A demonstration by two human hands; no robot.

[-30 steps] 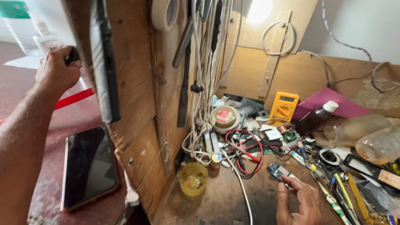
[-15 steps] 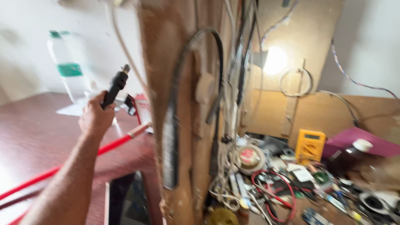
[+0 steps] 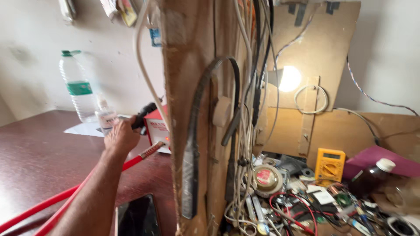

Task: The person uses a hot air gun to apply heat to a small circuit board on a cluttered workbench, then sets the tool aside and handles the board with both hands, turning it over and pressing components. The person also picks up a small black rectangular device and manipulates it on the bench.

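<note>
On a dark wooden table (image 3: 39,153) left of an upright plank (image 3: 188,109) hung with cables, a person's left hand (image 3: 120,137) closes around a black handpiece (image 3: 145,114), holding it against a small red-and-white station box (image 3: 156,129). A red hose (image 3: 65,196) runs along the forearm to the box. The handpiece appears nearly docked, though not released. The right hand is out of view. A clear water bottle (image 3: 78,89) stands behind.
</note>
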